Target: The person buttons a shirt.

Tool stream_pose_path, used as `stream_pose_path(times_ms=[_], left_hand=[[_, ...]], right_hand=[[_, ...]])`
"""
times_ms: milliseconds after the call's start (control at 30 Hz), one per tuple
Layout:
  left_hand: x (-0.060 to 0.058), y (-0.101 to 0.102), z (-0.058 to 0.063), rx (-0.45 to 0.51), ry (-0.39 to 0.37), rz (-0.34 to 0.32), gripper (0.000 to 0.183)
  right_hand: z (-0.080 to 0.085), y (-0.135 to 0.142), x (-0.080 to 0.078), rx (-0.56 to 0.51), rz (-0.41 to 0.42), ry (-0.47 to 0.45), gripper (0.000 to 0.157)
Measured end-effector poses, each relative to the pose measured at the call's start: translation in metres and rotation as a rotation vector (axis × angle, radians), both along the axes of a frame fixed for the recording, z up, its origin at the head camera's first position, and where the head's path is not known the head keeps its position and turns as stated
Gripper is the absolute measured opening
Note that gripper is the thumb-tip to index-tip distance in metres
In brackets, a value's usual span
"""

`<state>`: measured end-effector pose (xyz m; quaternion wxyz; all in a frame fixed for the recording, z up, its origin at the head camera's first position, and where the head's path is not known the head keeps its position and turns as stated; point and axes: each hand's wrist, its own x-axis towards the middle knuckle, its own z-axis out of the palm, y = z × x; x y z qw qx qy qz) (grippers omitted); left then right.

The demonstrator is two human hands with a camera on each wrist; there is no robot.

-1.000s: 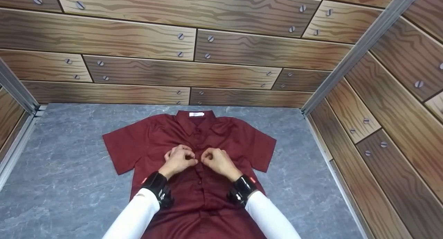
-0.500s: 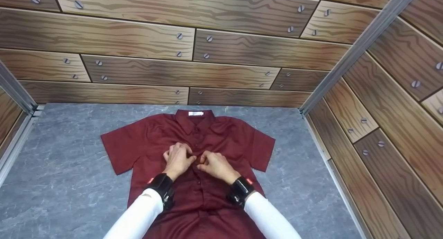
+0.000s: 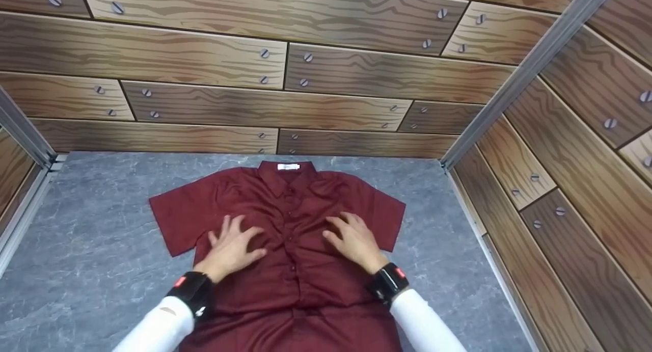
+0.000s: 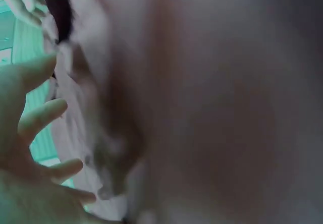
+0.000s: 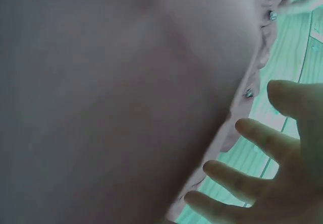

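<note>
Left of the frame's lower centre, the left hand is over the dark red shirt, fingers spread; the shirt covers the lower middle. Right of centre, the right hand likewise grips nothing.

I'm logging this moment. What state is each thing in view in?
Shirt: face up, laid out, somewhat wrinkled.
Short sleeves: spread outward.
Collar: turned down, inner label showing.
Buttons: fastened or not, cannot tell.
Left hand: fingers spread, gripping nothing.
Right hand: fingers slightly bent, gripping nothing.
Wristbands: strapped on.
White sleeves: worn long.
</note>
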<state>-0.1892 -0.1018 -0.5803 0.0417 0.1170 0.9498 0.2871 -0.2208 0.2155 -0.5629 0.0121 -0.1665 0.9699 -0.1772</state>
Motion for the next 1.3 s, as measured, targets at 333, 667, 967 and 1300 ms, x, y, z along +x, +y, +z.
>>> stream_pose_path(times_ms=[333, 667, 967, 1300], left_hand=[[0.002, -0.021, -0.006, -0.096, -0.185, -0.089, 0.100], [-0.017, -0.025, -0.007, -0.108, -0.195, -0.084, 0.105], [-0.031, -0.024, -0.003, -0.103, -0.218, -0.086, 0.105], [-0.038, -0.022, -0.001, -0.112, -0.208, -0.087, 0.104]], right_hand=[[-0.008, 0.018, -0.007, 0.110, -0.042, -0.233, 0.083], [-0.009, 0.019, -0.027, 0.119, -0.038, -0.265, 0.092], [-0.005, 0.022, -0.042, 0.104, -0.029, -0.294, 0.095], [-0.006, 0.024, -0.050, 0.089, -0.032, -0.306, 0.098]])
